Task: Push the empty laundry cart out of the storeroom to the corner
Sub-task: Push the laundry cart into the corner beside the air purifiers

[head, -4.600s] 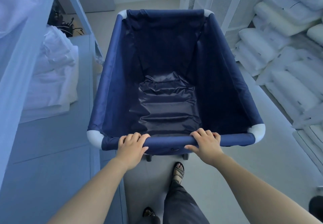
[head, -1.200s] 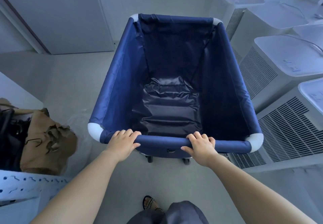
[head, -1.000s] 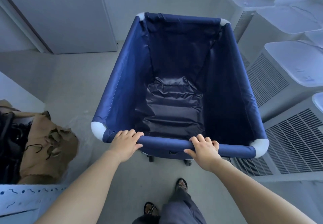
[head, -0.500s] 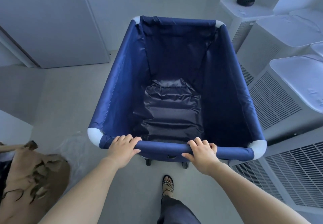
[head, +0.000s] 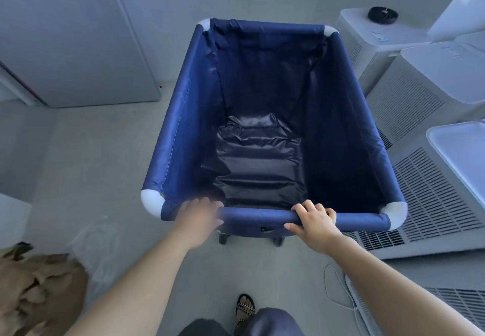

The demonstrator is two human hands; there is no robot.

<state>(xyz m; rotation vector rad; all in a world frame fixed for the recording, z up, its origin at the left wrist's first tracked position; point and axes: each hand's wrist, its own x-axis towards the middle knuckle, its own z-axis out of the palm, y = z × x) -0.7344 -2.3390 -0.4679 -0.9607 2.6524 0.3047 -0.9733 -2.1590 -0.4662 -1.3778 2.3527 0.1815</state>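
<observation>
Right hand (head: 313, 221): closed over the near top rail (head: 257, 217) of the laundry cart (head: 178, 136); fingers curled over the rail top, thumb below it.
Left hand (head: 198, 217): on the same rail, toward the left corner; motion-blurred, so whether the fingers are wrapped around the rail or only resting on it cannot be determined.
Hands, relative position: well apart on the rail, a bare blue section between them.
Laundry cart: navy fabric liner hung on a frame with white corner fittings (head: 151, 202); interior holds only the wrinkled liner floor (head: 258, 162).
Casters (head: 224, 238): two visible beneath the near edge, on the floor (head: 86, 167).
Cart location: centre of view, directly ahead of the person, on the pale floor; far end close to the back wall.
Right side of cart: white appliances with louvred grilles (head: 430, 202) in a row, the nearest just beside the cart's near right corner.
Farthest unit: small round black object (head: 382, 15) on its top surface.
Left rear: white door panel (head: 73, 36).
Lower left: crumpled brown material (head: 39, 291).
Bottom edge: one foot in a patterned sandal (head: 245, 309); white cable (head: 333, 286) on the floor to its right.
</observation>
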